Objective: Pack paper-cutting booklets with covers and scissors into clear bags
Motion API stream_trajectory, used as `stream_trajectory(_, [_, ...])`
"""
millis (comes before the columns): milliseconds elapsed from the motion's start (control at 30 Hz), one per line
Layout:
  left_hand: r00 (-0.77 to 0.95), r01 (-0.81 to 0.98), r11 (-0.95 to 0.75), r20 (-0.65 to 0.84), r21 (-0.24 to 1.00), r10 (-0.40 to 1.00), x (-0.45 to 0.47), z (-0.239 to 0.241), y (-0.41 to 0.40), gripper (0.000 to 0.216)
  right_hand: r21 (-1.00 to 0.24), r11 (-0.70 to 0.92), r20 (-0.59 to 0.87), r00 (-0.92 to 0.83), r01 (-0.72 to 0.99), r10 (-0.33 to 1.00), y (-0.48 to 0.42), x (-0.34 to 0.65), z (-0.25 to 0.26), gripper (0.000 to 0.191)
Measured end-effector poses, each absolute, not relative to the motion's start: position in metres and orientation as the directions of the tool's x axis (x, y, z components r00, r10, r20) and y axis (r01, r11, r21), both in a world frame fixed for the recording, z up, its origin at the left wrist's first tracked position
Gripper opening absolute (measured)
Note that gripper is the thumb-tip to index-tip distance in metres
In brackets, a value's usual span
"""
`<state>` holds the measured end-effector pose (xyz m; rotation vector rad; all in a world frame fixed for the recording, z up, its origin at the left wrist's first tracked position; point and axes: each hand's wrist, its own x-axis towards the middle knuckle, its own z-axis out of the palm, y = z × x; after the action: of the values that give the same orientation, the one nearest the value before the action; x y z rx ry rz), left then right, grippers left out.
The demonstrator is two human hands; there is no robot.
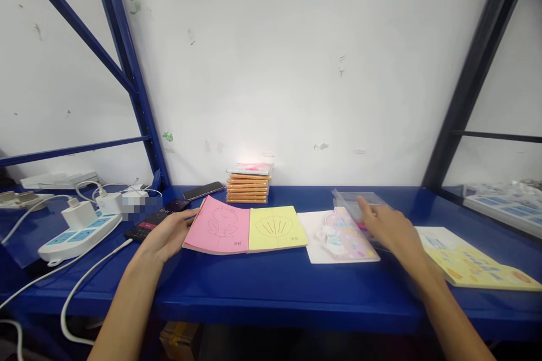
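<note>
An open booklet (245, 229) lies on the blue shelf (271, 287), its left page pink with a frog outline, its right page yellow with a shell outline. My left hand (167, 236) rests at the pink page's left edge, fingers closed on that edge. My right hand (387, 227) reaches over a clear plastic sleeve (353, 200) and a pastel sticker sheet (342, 235) on white card. Its fingers lie stretched and slightly blurred on the sleeve.
A stack of orange-edged booklets (249, 183) stands against the white wall. Two phones (203, 190) lie left of it. A power strip (78, 231) with chargers and white cables sits at far left. A yellow printed sheet (470, 262) lies at right.
</note>
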<state>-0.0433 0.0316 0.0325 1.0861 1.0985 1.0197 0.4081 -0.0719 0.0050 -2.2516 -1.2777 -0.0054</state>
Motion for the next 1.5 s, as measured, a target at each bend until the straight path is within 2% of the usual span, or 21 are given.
stream_trajectory(100, [0.193,-0.057,0.147,-0.134,0.988,0.972,-0.041,0.028,0.029,0.033,-0.402,-0.429,0.192,0.532,0.809,0.824,-0.071,0.408,-0.002,0.075])
stream_trajectory(267, [0.191,0.064,0.052,-0.064,0.997,0.980,-0.038,0.029,0.016,0.065,-0.385,-0.377,0.152,0.461,0.842,0.874,-0.070,0.408,-0.007,0.069])
stream_trajectory(400, [0.125,0.220,-0.025,-0.003,0.975,0.992,-0.033,0.035,0.010,0.064,-0.419,-0.327,0.171,0.427,0.847,0.888,-0.069,0.410,-0.003,0.057])
stream_trajectory(500, [0.023,0.225,-0.032,0.028,0.974,0.999,-0.034,0.038,0.013,0.068,-0.463,-0.301,0.208,0.433,0.833,0.877,-0.072,0.413,0.006,0.055])
stream_trajectory(600, [-0.067,0.191,-0.061,0.075,0.980,0.995,-0.044,0.043,0.017,0.075,-0.501,-0.284,0.271,0.460,0.817,0.846,-0.080,0.414,0.018,0.055])
stream_trajectory(667, [-0.067,0.110,-0.077,0.084,0.991,0.994,-0.051,0.049,0.015,0.077,-0.558,-0.249,0.325,0.484,0.791,0.812,-0.086,0.413,0.026,0.057])
stream_trajectory(800, [0.066,-0.139,-0.085,0.095,0.987,0.993,-0.043,0.066,-0.004,0.076,-0.711,-0.135,0.394,0.551,0.690,0.736,-0.093,0.401,0.037,0.058])
stream_trajectory(967, [0.234,-0.295,-0.010,0.083,0.955,0.969,0.006,0.073,-0.039,0.091,-0.764,-0.006,0.409,0.491,0.645,0.769,-0.095,0.373,0.041,0.056])
stream_trajectory(1033, [0.286,-0.322,0.011,0.086,0.947,0.954,0.023,0.068,-0.048,0.093,-0.850,0.073,0.345,0.445,0.522,0.826,-0.096,0.361,0.043,0.053])
stream_trajectory(1100, [0.305,-0.325,0.017,0.088,0.945,0.948,0.034,0.062,-0.052,0.091,-0.948,0.114,0.225,0.373,0.296,0.900,-0.099,0.351,0.045,0.048])
stream_trajectory(1167, [0.294,-0.310,-0.001,0.097,0.951,0.951,0.040,0.055,-0.052,0.089,-0.990,0.112,0.134,0.300,0.090,0.944,-0.102,0.344,0.046,0.046])
stream_trajectory(1233, [0.265,-0.288,-0.033,0.113,0.957,0.958,0.043,0.051,-0.051,0.088,-0.995,0.104,0.100,0.261,-0.002,0.960,-0.103,0.338,0.046,0.047])
stream_trajectory(1333, [0.236,-0.265,-0.057,0.122,0.963,0.964,0.048,0.048,-0.051,0.088,-0.993,0.113,0.119,0.244,0.036,0.962,-0.101,0.331,0.044,0.052])
stream_trajectory(1500, [0.249,-0.271,-0.086,0.156,0.959,0.956,0.058,0.045,-0.060,0.086,-0.934,0.191,0.265,0.227,0.302,0.937,-0.098,0.316,0.039,0.052])
